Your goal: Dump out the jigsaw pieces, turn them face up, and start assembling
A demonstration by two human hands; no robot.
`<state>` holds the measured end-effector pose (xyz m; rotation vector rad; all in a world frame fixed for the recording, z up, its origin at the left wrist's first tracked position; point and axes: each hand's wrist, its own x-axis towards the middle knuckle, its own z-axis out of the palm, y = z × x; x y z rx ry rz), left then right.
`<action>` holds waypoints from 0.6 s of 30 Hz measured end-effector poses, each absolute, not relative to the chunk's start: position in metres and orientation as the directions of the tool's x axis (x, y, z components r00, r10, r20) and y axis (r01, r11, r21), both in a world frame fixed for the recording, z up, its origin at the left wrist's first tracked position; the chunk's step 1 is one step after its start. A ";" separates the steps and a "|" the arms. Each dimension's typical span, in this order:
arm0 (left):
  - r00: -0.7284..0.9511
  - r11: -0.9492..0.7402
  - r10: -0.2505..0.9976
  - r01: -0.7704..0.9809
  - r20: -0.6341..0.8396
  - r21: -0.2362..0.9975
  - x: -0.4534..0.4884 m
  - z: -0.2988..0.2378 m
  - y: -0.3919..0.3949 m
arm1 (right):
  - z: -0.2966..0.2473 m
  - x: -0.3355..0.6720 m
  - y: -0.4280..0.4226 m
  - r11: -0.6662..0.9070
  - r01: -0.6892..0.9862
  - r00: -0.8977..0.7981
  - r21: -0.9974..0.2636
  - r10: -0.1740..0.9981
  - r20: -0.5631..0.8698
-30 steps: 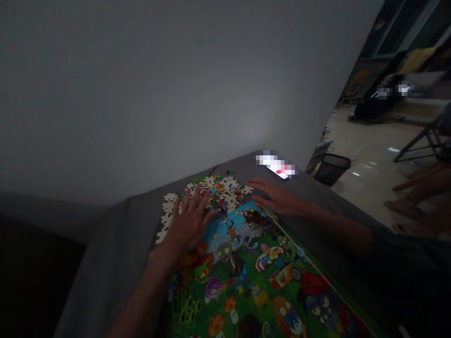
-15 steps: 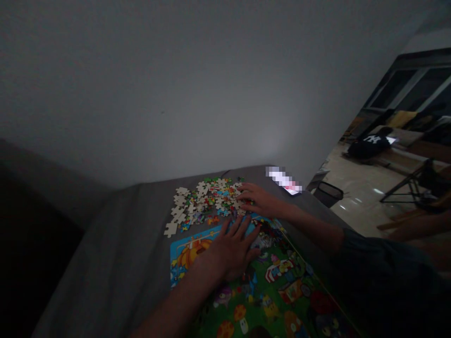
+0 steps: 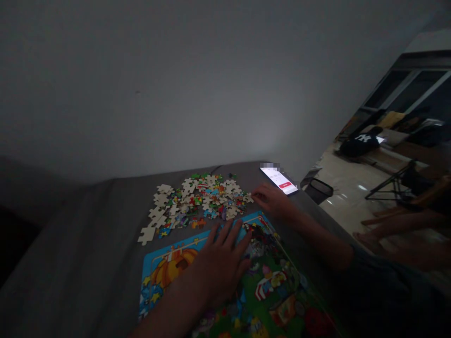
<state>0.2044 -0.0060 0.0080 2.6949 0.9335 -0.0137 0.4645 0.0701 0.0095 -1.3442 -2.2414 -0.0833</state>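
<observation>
The main risk here lies where the loose jigsaw pieces [image 3: 197, 199] crowd up against the far edge of the cartoon jigsaw board [image 3: 246, 277]. The pile almost meets the board's blue border, so a careless sweep of the wrist could push pieces onto the picture or knock them out of place. The grey fabric-covered surface [image 3: 105, 225] looks soft, so the board may not sit firmly, and weight pressed through one palm could tilt or shift it. The lone cream piece [image 3: 146, 235] at the left of the pile lies out on the fabric, where a sleeve or forearm could easily brush it further away. The smartphone [image 3: 278, 180], its screen lit, lies just beyond the right hand, so a reach that way could nudge it or push pieces against it. The dim light adds to the trouble, since many pieces show pale sides and their small shapes are hard to tell apart. The left hand [image 3: 221, 265] lies on the board with its palm down and fingers spread apart, holding nothing. The right hand [image 3: 270, 199] sits at the pile's right edge, fingers loosely curled; whether they pinch a piece or only touch the pile, I cannot tell.
</observation>
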 end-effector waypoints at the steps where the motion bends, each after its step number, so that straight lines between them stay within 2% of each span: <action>1: 0.784 -0.743 0.609 0.616 -0.117 0.260 0.205 0.010 -0.007 | 0.008 0.466 0.071 0.492 0.850 -0.370 -0.188 0.812 0.452; 4: 0.774 -0.737 0.615 0.631 -0.147 0.242 0.208 0.016 -0.009 | 0.008 0.472 0.071 0.425 0.895 -0.328 -0.134 0.832 0.448; 9: 0.776 -0.749 0.623 0.629 -0.100 0.209 0.212 0.015 -0.012 | 0.006 0.485 0.071 0.339 0.939 -0.288 -0.063 0.872 0.396; 15: 0.780 -0.771 0.623 0.599 0.060 0.215 0.221 0.016 -0.030 | 0.007 0.482 0.063 0.319 0.947 -0.285 -0.041 0.890 0.355; 18: 0.833 -0.845 0.521 0.473 0.187 0.249 0.233 0.004 -0.053 | 0.006 0.476 0.060 0.373 0.926 -0.337 -0.061 0.887 0.316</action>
